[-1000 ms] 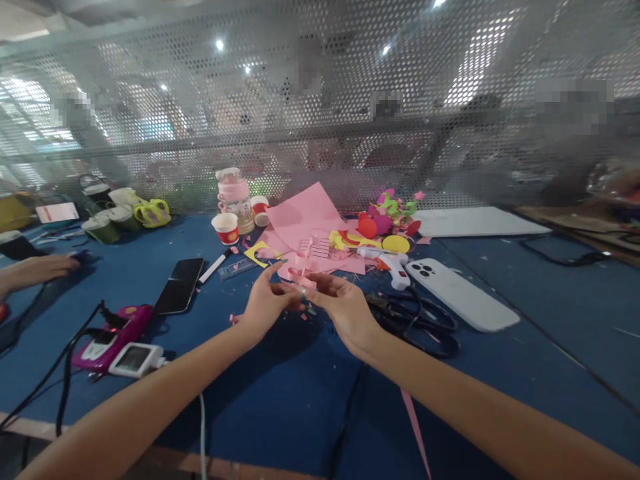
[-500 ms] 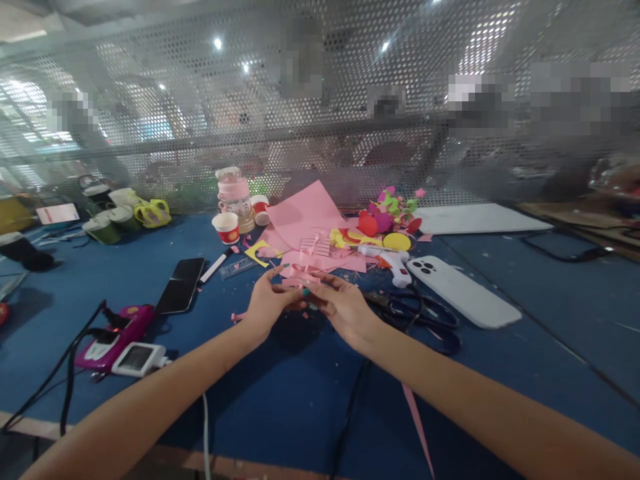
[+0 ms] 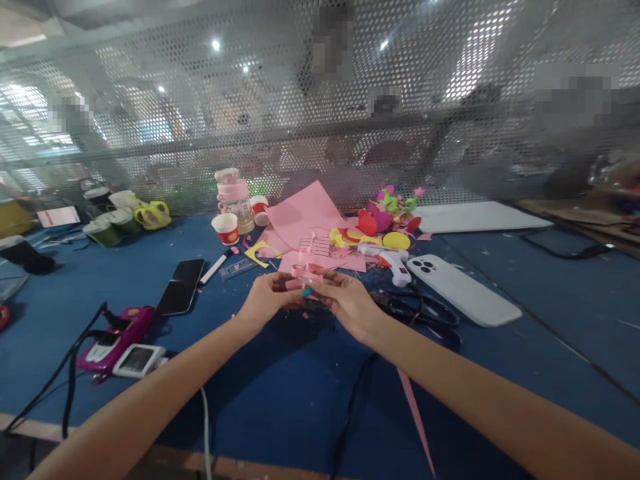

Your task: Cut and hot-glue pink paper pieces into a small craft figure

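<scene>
A small pink paper piece with curled loops (image 3: 306,272) is held between my two hands above the blue table. My left hand (image 3: 267,295) pinches its left side, with the thumb and fingers closed. From the other side my right hand (image 3: 347,297) grips it, and a teal thumbnail shows at the middle. Just beyond lie pink paper sheets (image 3: 310,208), a lined pink patch and loose scraps. A pair of dark-handled scissors (image 3: 425,308) rests beside my right wrist, partly hidden. The fingertips cover part of the pink piece.
A white glue gun (image 3: 393,260) and a white phone (image 3: 463,290) lie right. Left are a black phone (image 3: 181,287), a marker (image 3: 215,267) and a purple power strip (image 3: 117,337) with cables. Paper cups (image 3: 226,228) and a bottle (image 3: 235,197) stand behind. Colourful cutouts (image 3: 383,220) lie farther back.
The pink paper piece has tilted up slightly, and its loops show more above my fingers. My left fingers have closed in lower around it. The surrounding things stay put.
</scene>
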Tool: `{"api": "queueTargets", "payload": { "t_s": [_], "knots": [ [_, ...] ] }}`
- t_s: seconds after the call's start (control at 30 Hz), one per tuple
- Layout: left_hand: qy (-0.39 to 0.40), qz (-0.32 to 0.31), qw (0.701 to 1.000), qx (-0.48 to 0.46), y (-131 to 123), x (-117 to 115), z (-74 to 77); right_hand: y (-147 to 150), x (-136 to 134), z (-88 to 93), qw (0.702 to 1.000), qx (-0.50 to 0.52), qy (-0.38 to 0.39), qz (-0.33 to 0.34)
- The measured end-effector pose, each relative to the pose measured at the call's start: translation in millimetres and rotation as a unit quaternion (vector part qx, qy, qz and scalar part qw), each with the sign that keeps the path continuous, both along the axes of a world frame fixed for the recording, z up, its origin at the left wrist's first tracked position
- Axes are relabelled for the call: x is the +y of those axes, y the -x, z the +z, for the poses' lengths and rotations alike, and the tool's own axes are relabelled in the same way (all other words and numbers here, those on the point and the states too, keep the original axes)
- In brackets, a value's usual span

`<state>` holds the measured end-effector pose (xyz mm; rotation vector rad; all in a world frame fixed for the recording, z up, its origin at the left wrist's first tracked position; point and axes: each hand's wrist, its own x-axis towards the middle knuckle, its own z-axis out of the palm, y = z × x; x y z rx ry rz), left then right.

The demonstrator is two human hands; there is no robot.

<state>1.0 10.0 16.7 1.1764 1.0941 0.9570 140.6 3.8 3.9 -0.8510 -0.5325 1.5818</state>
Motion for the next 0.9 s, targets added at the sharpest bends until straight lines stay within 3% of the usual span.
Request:
{"api": "queueTargets", "payload": {
  "t_s": [0.47, 0.9],
  "knots": [
    [-0.049, 0.012, 0.999, -0.005, -0.2, 0.5, -4.8, -0.8, -0.5, -3.2, 0.998, -0.036, -0.001, 0.044],
    [-0.037, 0.047, 0.998, 0.000, -1.9, -2.3, -1.4, -3.2, -1.3, -0.2, 0.994, -0.078, -0.023, 0.067]
  ]
}}
